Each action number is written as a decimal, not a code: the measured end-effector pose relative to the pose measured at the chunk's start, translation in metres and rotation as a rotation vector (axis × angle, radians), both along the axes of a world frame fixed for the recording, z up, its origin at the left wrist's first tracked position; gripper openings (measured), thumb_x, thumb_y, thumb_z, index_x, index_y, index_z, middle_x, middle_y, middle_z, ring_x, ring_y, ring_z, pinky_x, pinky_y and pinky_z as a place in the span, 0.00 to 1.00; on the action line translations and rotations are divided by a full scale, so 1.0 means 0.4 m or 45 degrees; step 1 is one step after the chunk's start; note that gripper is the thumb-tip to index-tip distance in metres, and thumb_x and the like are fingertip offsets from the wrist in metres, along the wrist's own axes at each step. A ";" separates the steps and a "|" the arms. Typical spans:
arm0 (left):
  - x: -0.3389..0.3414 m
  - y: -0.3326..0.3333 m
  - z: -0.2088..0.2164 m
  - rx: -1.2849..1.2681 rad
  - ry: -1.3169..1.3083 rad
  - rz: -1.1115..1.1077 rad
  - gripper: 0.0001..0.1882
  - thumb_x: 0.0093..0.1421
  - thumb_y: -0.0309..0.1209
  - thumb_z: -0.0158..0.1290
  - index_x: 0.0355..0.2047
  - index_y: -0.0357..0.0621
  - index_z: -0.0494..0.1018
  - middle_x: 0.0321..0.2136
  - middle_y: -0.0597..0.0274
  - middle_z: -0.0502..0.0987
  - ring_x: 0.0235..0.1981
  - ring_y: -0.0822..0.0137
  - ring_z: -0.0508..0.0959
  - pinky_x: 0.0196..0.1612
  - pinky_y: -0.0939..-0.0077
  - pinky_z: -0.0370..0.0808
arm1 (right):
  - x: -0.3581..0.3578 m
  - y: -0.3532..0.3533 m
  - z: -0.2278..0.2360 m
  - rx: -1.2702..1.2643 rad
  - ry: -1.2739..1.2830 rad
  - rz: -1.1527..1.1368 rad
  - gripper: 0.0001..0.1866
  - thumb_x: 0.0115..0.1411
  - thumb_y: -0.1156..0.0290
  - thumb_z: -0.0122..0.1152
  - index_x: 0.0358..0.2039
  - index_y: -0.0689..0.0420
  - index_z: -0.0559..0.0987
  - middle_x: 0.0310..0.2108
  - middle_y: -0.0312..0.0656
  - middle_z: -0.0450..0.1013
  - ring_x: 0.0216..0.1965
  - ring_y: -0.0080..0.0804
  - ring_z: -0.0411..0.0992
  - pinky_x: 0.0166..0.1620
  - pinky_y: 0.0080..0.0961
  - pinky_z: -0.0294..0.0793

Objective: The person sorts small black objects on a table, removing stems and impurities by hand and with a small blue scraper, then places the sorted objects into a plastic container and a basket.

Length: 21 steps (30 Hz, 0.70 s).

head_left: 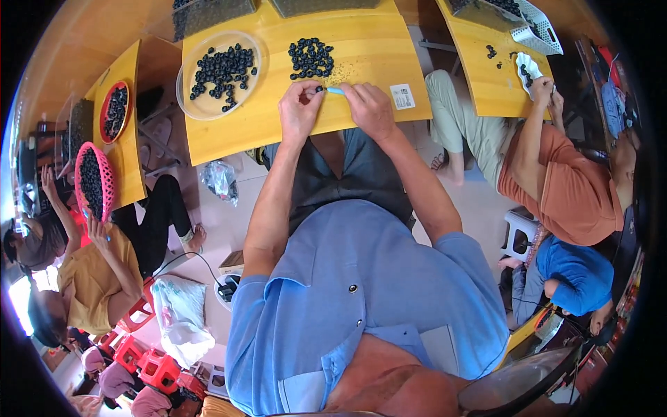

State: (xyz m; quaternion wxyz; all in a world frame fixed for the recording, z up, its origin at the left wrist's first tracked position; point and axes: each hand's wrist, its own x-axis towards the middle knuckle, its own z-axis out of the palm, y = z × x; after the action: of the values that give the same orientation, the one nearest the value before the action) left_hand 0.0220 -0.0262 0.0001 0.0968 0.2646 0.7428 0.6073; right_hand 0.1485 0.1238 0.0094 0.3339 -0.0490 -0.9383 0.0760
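Close to the near edge of the yellow table (292, 132), my left hand (299, 111) pinches a small, dark, round, bead-like piece (319, 89). My right hand (370, 110) grips a slim tool with a light blue handle (335, 91), its end pointed at that piece. Whether the tip touches it is too small to tell. Just beyond my hands lies a loose cluster of similar black round pieces (310, 58), with fine brownish crumbs (351, 69) beside it. More black pieces (221, 75) fill part of a shallow clear round tray (186, 104) at the left.
A white label (402, 96) is stuck on the table's right side. Clear bins (208, 17) stand at the far edge. Co-workers sit at tables on both sides, with a pink basket (105, 182) and a red bowl (126, 125) on the left. A plastic bag (219, 181) lies on the floor.
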 end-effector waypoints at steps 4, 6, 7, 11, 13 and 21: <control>0.006 0.000 0.009 -0.001 0.049 0.005 0.14 0.59 0.22 0.68 0.45 0.37 0.82 0.37 0.58 0.85 0.34 0.72 0.84 0.41 0.76 0.82 | 0.001 -0.003 0.005 0.020 0.005 0.003 0.16 0.58 0.74 0.62 0.48 0.57 0.83 0.28 0.39 0.72 0.32 0.36 0.76 0.37 0.34 0.77; 0.004 -0.001 0.008 -0.005 0.042 -0.020 0.16 0.60 0.22 0.68 0.48 0.36 0.81 0.37 0.60 0.85 0.37 0.74 0.83 0.45 0.77 0.82 | 0.002 -0.005 0.007 0.024 -0.013 0.010 0.16 0.57 0.74 0.62 0.47 0.57 0.83 0.28 0.38 0.72 0.32 0.35 0.76 0.36 0.33 0.77; 0.004 -0.002 0.007 -0.004 0.046 -0.021 0.16 0.60 0.22 0.68 0.48 0.36 0.81 0.37 0.60 0.85 0.37 0.74 0.83 0.45 0.77 0.82 | 0.003 -0.005 0.008 0.025 -0.009 0.009 0.16 0.57 0.74 0.62 0.47 0.57 0.83 0.28 0.38 0.72 0.32 0.35 0.76 0.36 0.33 0.77; 0.003 -0.003 -0.001 -0.008 0.057 -0.048 0.16 0.60 0.21 0.67 0.49 0.35 0.80 0.38 0.60 0.85 0.37 0.73 0.83 0.45 0.76 0.82 | 0.002 -0.005 0.008 0.040 0.013 0.038 0.16 0.56 0.74 0.62 0.47 0.58 0.84 0.28 0.38 0.71 0.32 0.34 0.75 0.36 0.33 0.77; 0.003 0.000 -0.003 0.000 0.044 -0.057 0.17 0.60 0.20 0.67 0.49 0.35 0.80 0.38 0.60 0.85 0.37 0.74 0.83 0.45 0.76 0.82 | 0.003 -0.006 0.009 0.043 0.018 0.038 0.16 0.56 0.74 0.62 0.46 0.58 0.84 0.28 0.38 0.71 0.32 0.34 0.75 0.36 0.33 0.77; 0.005 0.004 -0.002 0.020 -0.032 -0.060 0.19 0.58 0.18 0.67 0.50 0.37 0.79 0.35 0.63 0.83 0.35 0.75 0.82 0.42 0.79 0.82 | 0.007 -0.006 0.002 0.036 -0.011 0.029 0.18 0.55 0.75 0.62 0.48 0.58 0.84 0.28 0.38 0.71 0.33 0.34 0.76 0.36 0.33 0.78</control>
State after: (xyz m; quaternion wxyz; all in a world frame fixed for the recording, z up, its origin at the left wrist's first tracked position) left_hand 0.0241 -0.0245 -0.0008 0.1183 0.2752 0.7303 0.6139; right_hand 0.1514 0.1216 0.0101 0.3295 -0.0341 -0.9412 0.0662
